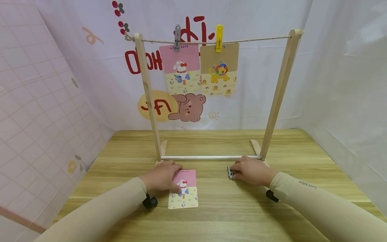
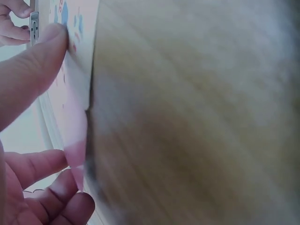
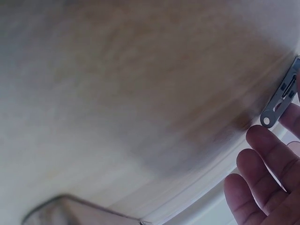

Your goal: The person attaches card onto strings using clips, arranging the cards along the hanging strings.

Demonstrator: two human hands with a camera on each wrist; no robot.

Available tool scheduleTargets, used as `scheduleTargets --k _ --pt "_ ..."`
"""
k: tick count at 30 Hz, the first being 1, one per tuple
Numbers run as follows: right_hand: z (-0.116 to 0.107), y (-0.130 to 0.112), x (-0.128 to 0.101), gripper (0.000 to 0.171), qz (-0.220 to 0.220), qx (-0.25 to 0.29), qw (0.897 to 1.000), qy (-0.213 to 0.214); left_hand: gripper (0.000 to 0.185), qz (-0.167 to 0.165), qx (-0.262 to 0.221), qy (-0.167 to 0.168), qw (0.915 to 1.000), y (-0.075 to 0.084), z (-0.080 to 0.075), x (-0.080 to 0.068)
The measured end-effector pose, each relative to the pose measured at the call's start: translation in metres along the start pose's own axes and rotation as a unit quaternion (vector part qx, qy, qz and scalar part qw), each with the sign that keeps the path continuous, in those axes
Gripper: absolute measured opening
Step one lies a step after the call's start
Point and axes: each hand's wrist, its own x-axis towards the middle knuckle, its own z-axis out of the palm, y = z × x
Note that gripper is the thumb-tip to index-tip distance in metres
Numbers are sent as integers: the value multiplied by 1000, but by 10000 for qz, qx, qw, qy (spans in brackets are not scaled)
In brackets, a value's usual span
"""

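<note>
- On the pale, straight-grained wooden tabletop (image 1: pixel 229 208), a flat rectangular paper card with a pink top, a cream patterned bottom and a cartoon rabbit (image 1: pixel 183 190) lies face up, its long axis running away from the person, pink end towards the frame.
- Left hand (image 1: pixel 163 176) rests on the card's left edge, thumb (image 2: pixel 33 70) and curled fingertips pinching that edge.
- Right hand (image 1: pixel 252 170) grips a small grey clothes peg (image 1: pixel 230 173) low on the table, just in front of the frame's white bottom rod (image 1: pixel 210 157); the peg's slotted flat side (image 3: pixel 281 101) shows beside the fingers.
- Behind stands a smooth light-wood frame (image 1: pixel 279 90) with a rough twine line (image 1: pixel 257 39); a grey peg (image 1: pixel 177 37) and a yellow peg (image 1: pixel 219 38) hold a pink rabbit card (image 1: pixel 181 69) and a brown lion card (image 1: pixel 219 69) hanging upright.
</note>
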Motion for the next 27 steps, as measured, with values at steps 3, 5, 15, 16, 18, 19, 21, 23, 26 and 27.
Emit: scheduleTargets --k 3,5,15,16,18,19,21,23,26,27 --pt "-1 -1 1 13 -22 49 10000 -9 83 5 -66 69 10000 1 -1 1" --pt "-1 -1 1 14 -70 88 9999 9 78 -29 -165 81 9998 1 -1 1" --pt "4 -2 4 19 46 141 9999 20 65 -124 -591 132 9981 2 -1 3" --pt "4 -2 4 18 40 128 9999 30 65 -132 -653 129 9977 2 -1 4" --pt "4 -3 5 16 5 84 9999 67 66 -178 -792 113 9966 2 -1 4" --pt "3 -3 5 15 -35 57 9999 90 67 -179 -869 122 9960 2 -1 4" --pt "3 -4 6 12 -51 10 9999 114 68 -179 -1030 146 9944 2 -1 5" --pt "3 -4 7 8 -53 -37 9999 118 68 -156 -1142 181 9932 2 -1 5" --pt "3 -4 7 6 22 -83 10000 50 69 -96 -1263 240 9917 1 0 6" --pt "4 -4 8 6 29 -91 9999 29 68 -84 -1314 244 9910 1 0 7"
